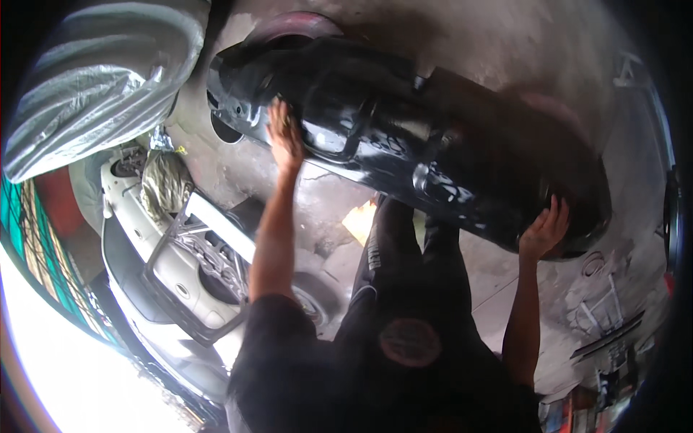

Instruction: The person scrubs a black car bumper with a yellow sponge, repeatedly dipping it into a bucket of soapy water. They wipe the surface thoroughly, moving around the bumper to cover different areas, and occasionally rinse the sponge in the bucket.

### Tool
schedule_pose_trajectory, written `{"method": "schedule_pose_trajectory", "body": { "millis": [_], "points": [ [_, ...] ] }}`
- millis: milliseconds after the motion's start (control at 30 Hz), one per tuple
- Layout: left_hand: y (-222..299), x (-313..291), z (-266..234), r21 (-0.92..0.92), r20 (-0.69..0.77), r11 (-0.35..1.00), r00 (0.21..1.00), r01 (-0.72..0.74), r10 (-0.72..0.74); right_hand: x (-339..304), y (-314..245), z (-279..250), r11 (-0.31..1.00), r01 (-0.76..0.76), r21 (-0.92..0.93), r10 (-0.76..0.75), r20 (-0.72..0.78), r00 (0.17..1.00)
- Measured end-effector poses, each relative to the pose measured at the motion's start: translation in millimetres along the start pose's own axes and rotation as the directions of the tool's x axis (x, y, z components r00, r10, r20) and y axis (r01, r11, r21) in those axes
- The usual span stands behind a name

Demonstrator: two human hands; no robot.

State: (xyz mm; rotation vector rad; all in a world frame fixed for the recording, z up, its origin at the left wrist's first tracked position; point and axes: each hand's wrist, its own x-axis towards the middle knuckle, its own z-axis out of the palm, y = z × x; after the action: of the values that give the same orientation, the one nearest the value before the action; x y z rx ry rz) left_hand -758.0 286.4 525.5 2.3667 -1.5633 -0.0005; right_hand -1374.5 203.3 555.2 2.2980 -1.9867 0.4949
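A long, glossy black car bumper (404, 130) lies across the view in front of me, slanting from far left to near right. My left hand (285, 137) rests on its near edge toward the left end, fingers stretched out flat on the surface. At the right end, my right hand (546, 227) touches the near edge with its fingers spread, and its thumb is hard to make out. Light glints off the moulded ridges and recesses along the middle. The bumper's underside is hidden.
Reddish round shapes (299, 27) show behind the bumper. A silver-covered vehicle (108, 79) stands at far left. Below it are pale car door panels (195, 274) and a crumpled cover (166, 180). A yellowish sheet (359, 220) lies by my legs. Metal frame parts (603, 310) sit at right.
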Motion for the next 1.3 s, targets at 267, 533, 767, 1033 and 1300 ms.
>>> {"method": "schedule_pose_trajectory", "body": {
  "millis": [267, 533, 767, 1033, 1300],
  "points": [
    [34.7, -3.9, -28.6, -0.236, 0.257, 0.971, 0.961, -0.041, 0.103, -3.4, 7.2, -2.2, 0.999, -0.015, -0.046, 0.017, 0.036, 0.999],
    [-57.1, 160.4, -2.5, 0.212, 0.490, 0.848, 0.804, -0.486, 0.338, -5.9, 15.3, 17.7, 0.996, -0.059, 0.066, 0.057, 0.027, 0.998],
    [-82.3, 67.9, -76.8, 0.207, 0.492, 0.909, 0.842, -0.361, 0.223, 1.1, 5.7, -0.9, 0.999, -0.007, -0.042, 0.009, 0.048, 0.999],
    [-67.9, 182.7, -8.5, 0.181, 0.541, 0.803, 0.739, -0.568, 0.401, 5.0, 8.2, 8.9, 0.999, 0.041, -0.028, -0.039, 0.089, 0.995],
    [-122.7, 126.1, -31.1, 0.257, 0.422, 0.848, 0.843, -0.463, 0.332, 4.4, 2.2, -3.8, 0.992, -0.127, 0.002, 0.125, 0.158, 0.980]
  ]
}}
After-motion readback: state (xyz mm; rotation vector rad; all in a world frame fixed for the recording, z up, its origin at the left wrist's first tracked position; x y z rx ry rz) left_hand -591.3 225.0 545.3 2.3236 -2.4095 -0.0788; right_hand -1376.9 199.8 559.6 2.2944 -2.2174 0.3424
